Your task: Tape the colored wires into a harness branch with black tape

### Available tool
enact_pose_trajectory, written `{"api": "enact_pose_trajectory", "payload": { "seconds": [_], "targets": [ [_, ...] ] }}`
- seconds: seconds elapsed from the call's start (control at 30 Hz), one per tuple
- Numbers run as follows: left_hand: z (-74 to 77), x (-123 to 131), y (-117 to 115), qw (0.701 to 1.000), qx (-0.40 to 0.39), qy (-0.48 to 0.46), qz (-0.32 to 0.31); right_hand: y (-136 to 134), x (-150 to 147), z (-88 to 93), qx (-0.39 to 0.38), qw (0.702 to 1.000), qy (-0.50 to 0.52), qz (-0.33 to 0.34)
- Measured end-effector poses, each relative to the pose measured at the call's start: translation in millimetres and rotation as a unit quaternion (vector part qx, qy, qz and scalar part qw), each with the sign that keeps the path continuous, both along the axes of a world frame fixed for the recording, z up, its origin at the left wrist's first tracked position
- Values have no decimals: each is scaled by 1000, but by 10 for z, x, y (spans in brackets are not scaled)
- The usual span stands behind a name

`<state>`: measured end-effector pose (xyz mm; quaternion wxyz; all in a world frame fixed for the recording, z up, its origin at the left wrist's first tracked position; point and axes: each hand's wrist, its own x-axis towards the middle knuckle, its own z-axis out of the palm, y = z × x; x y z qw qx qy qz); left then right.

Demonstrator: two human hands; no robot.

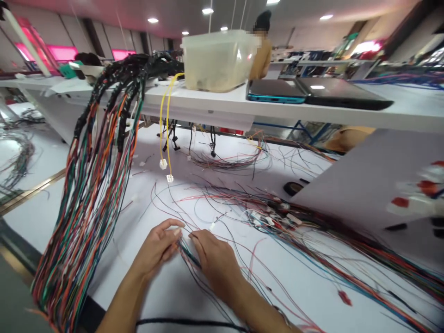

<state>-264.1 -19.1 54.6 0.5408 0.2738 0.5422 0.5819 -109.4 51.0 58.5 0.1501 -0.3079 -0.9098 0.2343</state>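
Note:
My left hand [161, 243] is above the white tabletop, thumb and fingers closed on the ends of a small bundle of thin wires [188, 252]. Close beside it on the right, my right hand [217, 259] curls over the same wires, its palm facing down and its fingertips partly hidden. Dark, blue-green and reddish strands run from between the hands toward the front of the table. Just beyond the fingers, loose thin wires and a small white connector [212, 225] lie on the surface.
A thick wire harness [93, 194] hangs over the shelf at left. Yellow leads with white connectors [169, 178] dangle nearby. The shelf holds a plastic bin [217, 62], a phone [275, 91] and a dark flat device [342, 91]. Long wire bundles [322, 245] cover the right. A person [262, 53] stands behind.

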Motion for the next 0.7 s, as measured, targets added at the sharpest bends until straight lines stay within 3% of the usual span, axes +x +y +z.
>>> {"api": "enact_pose_trajectory", "payload": {
  "seconds": [0.17,0.37,0.47,0.7],
  "targets": [
    [19,35,-19,999,10,10,30,-24,-36,2,-2,1000,9,5],
    [17,50,-4,1000,10,7,27,6,-167,31,-108,978,169,-55],
    [-9,53,21,998,-8,-48,29,-42,-150,64,-110,969,212,-67],
    [-81,72,56,985,-58,-157,34,-318,-13,-52,-70,975,211,8]
  ]
}}
